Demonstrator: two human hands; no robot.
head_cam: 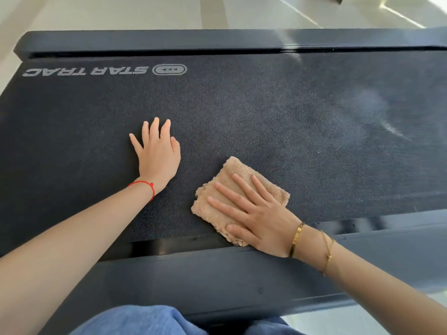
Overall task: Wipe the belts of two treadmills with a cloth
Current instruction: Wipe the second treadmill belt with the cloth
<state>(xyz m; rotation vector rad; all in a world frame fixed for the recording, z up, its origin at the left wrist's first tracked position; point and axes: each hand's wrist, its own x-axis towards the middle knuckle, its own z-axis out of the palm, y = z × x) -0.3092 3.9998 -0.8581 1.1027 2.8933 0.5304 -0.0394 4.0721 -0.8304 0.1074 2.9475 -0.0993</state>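
Cloth: tan cloth lies folded on the belt near its close edge, under the right hand.
Right hand: fingers spread flat on top, pressing, not gripping.
Left hand: flat on bare belt, empty, just beside the cloth.
Surroundings: dark side rail, pale floor.

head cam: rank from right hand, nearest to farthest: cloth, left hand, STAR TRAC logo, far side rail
Measured from the right hand:
1. cloth, directly under the palm, at the belt's near edge.
2. left hand, flat on the belt, up and to the left.
3. STAR TRAC logo, far left of the belt.
4. far side rail, across the belt's far edge.
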